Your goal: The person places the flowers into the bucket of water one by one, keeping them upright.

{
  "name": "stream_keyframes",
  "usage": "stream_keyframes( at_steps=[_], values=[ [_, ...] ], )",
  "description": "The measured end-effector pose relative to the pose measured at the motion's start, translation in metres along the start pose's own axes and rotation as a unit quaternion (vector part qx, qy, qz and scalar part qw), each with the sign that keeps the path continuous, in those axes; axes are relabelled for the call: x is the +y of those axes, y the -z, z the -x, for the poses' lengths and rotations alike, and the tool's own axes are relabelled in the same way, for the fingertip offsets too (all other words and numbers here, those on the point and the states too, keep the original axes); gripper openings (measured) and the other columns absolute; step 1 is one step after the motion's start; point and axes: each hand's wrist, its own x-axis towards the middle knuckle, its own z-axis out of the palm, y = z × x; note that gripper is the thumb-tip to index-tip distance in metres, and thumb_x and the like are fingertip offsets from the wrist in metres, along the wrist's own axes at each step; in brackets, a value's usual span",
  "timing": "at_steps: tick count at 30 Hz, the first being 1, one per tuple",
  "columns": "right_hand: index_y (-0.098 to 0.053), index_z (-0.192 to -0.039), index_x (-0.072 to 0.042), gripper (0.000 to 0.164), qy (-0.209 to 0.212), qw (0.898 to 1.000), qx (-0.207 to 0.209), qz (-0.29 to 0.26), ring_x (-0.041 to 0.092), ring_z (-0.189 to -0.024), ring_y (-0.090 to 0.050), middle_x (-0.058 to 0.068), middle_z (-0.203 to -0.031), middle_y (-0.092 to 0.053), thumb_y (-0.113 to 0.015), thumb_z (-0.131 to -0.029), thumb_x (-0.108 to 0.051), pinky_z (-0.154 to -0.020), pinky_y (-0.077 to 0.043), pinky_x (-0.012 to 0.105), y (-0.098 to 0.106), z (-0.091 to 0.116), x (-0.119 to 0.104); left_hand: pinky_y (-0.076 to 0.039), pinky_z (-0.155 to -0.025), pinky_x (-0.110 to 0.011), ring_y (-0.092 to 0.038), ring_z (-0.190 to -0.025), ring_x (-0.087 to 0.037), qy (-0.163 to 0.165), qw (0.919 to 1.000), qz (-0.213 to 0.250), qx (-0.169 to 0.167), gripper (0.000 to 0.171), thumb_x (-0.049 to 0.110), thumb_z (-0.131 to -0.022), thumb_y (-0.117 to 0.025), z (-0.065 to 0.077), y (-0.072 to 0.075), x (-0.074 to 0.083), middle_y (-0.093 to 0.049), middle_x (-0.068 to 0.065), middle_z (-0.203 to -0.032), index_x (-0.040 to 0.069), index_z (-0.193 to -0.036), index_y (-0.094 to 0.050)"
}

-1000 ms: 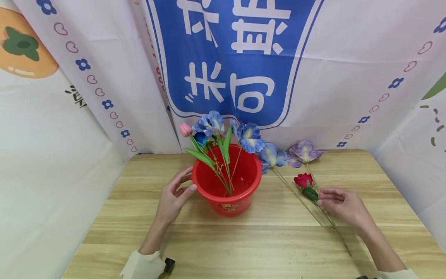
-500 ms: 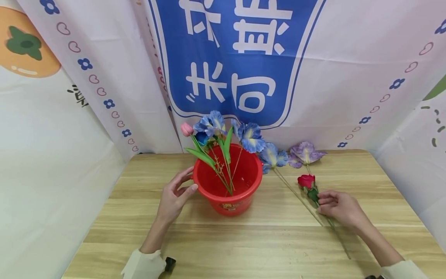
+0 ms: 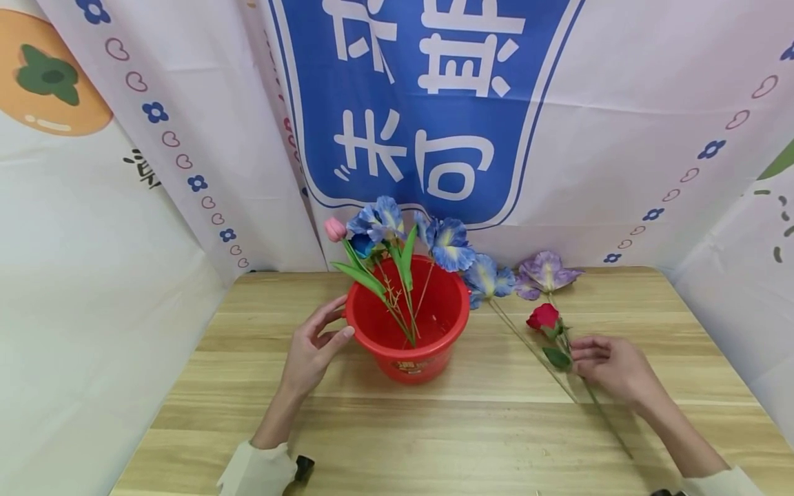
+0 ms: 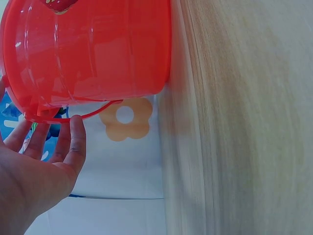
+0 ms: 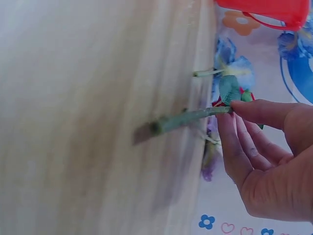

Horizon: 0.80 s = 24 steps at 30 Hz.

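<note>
A red bucket (image 3: 437, 358) holds two blue irises (image 3: 449, 244), a pink tulip (image 3: 335, 229) and a dark blue bloom (image 3: 362, 245), their stems leaning inside it. My left hand (image 3: 313, 348) rests against the bucket's left side, fingers and thumb touching near the rim. In the left wrist view, my fingers reach out straight to the red handle (image 4: 93, 113). My right hand (image 3: 617, 368) pinches the green stem of a red rose (image 3: 543, 317) between thumb and fingers. Seen from the right wrist, the stem's cut end (image 5: 156, 128) points toward the camera, over the table.
Right of the bucket, a blue iris (image 3: 486, 279) and a purple iris (image 3: 547, 271) lie on the wooden table (image 3: 471, 441), blooms toward the back. A printed cloth (image 3: 577, 158) hangs behind the table, and cloth also covers both sides.
My right hand has turned the rose's stem slightly; the bloom shifted right, then a little back left, and its leaf now sticks out leftward. The left hand stays at the bucket.
</note>
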Motion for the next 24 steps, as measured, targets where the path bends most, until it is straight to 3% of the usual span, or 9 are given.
stream_keyframes(
  at_steps=[6, 15, 18, 24],
  values=[
    [-0.061, -0.140, 0.010, 0.050, 0.011, 0.999, 0.020, -0.028, 0.000, -0.094, -0.072, 0.026, -0.126, -0.074, -0.077, -0.096, -0.005, -0.079, -0.063, 0.019, 0.007, 0.004, -0.008, -0.063, -0.092, -0.023, -0.064, -0.130, -0.005, 0.003, 1.0000, -0.001, 0.001, 0.055, 0.000, -0.100, -0.070, 0.000, 0.000, 0.001, -0.059, -0.018, -0.154, 0.006, -0.153, -0.058],
    [-0.060, -0.141, 0.012, 0.050, 0.049, 0.994, 0.055, -0.082, -0.003, -0.096, -0.074, 0.026, -0.127, -0.074, -0.077, -0.098, -0.006, -0.082, -0.063, 0.017, 0.009, 0.003, -0.024, -0.064, -0.092, -0.023, -0.064, -0.129, -0.005, 0.007, 1.0000, 0.000, 0.002, 0.055, 0.000, -0.100, -0.070, 0.001, 0.000, 0.001, -0.060, -0.018, -0.154, 0.006, -0.153, -0.058],
    [-0.060, -0.141, 0.012, 0.050, 0.055, 0.991, 0.064, -0.102, -0.007, -0.096, -0.072, 0.016, -0.121, -0.078, -0.076, -0.098, -0.006, -0.082, -0.063, 0.017, 0.008, 0.001, -0.029, -0.064, -0.092, -0.023, -0.064, -0.130, -0.005, 0.007, 1.0000, 0.001, 0.002, 0.055, -0.001, -0.099, -0.070, 0.001, 0.000, 0.001, -0.059, -0.018, -0.154, 0.006, -0.153, -0.058],
    [-0.057, -0.143, 0.012, 0.053, 0.068, 0.983, 0.075, -0.155, -0.007, -0.097, -0.072, -0.018, -0.107, -0.075, -0.077, -0.098, -0.007, -0.084, -0.064, 0.020, 0.006, -0.002, -0.044, -0.064, -0.092, -0.023, -0.064, -0.130, -0.005, 0.007, 1.0000, -0.002, 0.002, 0.055, 0.000, -0.100, -0.070, 0.001, 0.000, 0.001, -0.060, -0.018, -0.154, 0.007, -0.153, -0.058]
  ],
)
